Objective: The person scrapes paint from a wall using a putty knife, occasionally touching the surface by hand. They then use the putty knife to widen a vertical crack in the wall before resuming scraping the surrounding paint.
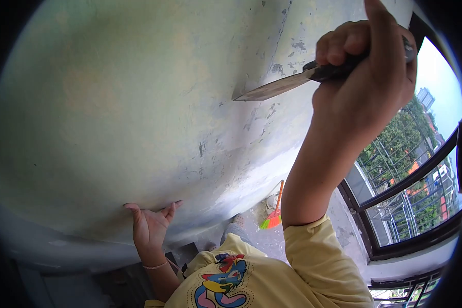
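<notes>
My right hand is raised at the upper right, fingers wrapped round the dark handle of a putty knife. Its metal blade points left, and the blade's edge is right at the pale, patchy wall. Flaked grey spots and scuffs mark the paint around and below the blade. Lower down on the left, my left hand has its fingers spread, with the fingertips at the wall's surface. It holds nothing.
A broom with an orange handle and green-orange bristles stands on the floor below. To the right is a dark-framed window with railings and trees beyond. Dark objects lie near the wall's base at lower left.
</notes>
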Available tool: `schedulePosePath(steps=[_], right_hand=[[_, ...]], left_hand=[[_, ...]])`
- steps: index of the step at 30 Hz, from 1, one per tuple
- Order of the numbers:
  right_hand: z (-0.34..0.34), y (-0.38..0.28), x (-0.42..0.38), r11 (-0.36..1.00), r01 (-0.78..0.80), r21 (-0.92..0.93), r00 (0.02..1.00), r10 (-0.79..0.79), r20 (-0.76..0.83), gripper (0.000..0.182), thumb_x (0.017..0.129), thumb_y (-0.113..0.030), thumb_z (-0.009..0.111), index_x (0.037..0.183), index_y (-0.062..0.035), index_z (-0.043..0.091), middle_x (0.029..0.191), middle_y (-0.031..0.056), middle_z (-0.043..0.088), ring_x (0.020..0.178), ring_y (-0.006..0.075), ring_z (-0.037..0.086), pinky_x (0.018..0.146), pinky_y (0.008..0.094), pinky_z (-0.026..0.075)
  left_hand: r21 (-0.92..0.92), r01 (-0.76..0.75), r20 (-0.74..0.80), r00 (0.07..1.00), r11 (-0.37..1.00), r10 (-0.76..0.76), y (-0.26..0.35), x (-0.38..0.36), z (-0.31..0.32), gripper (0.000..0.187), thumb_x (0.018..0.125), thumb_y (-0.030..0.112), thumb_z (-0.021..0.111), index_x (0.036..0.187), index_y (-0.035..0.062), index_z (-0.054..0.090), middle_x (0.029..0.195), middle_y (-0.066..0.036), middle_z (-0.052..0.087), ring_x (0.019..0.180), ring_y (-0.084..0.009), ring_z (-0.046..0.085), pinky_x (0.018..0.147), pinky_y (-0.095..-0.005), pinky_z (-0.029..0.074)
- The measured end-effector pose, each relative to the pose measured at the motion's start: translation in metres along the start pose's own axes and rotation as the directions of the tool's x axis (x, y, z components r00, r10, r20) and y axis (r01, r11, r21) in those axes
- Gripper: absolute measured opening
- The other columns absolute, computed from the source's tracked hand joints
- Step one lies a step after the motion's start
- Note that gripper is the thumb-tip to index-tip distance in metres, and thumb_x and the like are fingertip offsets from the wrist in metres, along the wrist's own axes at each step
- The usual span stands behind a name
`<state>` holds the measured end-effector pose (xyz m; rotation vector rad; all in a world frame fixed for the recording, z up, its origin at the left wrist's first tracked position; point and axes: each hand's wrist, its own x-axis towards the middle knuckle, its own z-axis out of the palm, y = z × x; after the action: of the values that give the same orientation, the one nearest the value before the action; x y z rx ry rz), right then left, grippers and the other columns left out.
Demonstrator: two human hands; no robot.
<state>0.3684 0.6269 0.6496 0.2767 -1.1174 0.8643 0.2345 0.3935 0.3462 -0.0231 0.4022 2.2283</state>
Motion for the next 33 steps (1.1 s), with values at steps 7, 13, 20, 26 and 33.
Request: schedulePosePath(steps=[7,13,20,26,33], right_hand=[[-0.003,0.02,-0.042,0.948,-0.305,-0.092,0.951,0.307,0.016,0.024,0.088,-0.011,0.069,0.073,-0.0044,0.05,0.05,0.0019,0.052,0.036,0.0101,0.051,0.035,0.0245,0.037],[0.041,-0.023,0.02,0.968,0.226,-0.11,0.964,-0.239,-0.116,0.029,0.088,-0.015,0.065,0.066,-0.0145,0.047,0.046,-0.0009,0.042,0.029,0.0087,0.035,0.03,0.0243,0.031],[0.015,0.025,-0.011,0.973,-0.195,-0.125,0.974,0.206,0.09,0.021,0.085,-0.009,0.07,0.073,-0.0041,0.055,0.048,0.0049,0.05,0.035,0.0127,0.045,0.035,0.0276,0.035],[0.031,-0.007,0.035,0.999,0.03,0.016,0.994,-0.028,-0.104,0.029,0.086,-0.008,0.065,0.065,-0.0137,0.045,0.044,-0.0009,0.042,0.028,0.0067,0.032,0.027,0.0246,0.028],[0.038,-0.002,0.025,0.973,-0.198,-0.12,0.98,0.2,0.008,0.025,0.087,-0.006,0.065,0.07,-0.0105,0.048,0.044,-0.0006,0.042,0.029,0.0055,0.031,0.028,0.0251,0.027]], left_hand=[[0.02,-0.006,0.023,1.0,1.0,0.006,0.0,0.001,0.001,0.103,0.081,0.065,0.063,0.156,0.0154,0.014,0.162,-0.018,0.012,0.139,-0.0636,0.009,0.103,-0.049,0.041],[0.024,-0.02,0.049,0.999,1.0,0.019,-0.002,0.0,-0.002,0.102,0.083,0.064,0.063,0.156,0.0147,0.012,0.163,-0.019,0.005,0.139,-0.0647,0.005,0.104,-0.0488,0.04],[-0.003,-0.007,0.033,0.999,1.0,0.007,0.0,0.001,-0.007,0.102,0.083,0.064,0.063,0.156,0.0137,0.012,0.161,-0.02,0.012,0.137,-0.0646,0.013,0.102,-0.0495,0.042],[0.009,-0.032,0.035,0.999,0.999,0.031,-0.002,0.001,-0.009,0.101,0.084,0.063,0.064,0.156,0.0143,0.012,0.161,-0.021,0.012,0.137,-0.0647,0.014,0.101,-0.0497,0.042],[-0.053,-0.03,0.049,0.998,0.998,0.032,-0.003,0.0,-0.013,0.099,0.084,0.063,0.064,0.156,0.0162,0.013,0.161,-0.021,0.011,0.137,-0.0645,0.011,0.101,-0.049,0.043]])
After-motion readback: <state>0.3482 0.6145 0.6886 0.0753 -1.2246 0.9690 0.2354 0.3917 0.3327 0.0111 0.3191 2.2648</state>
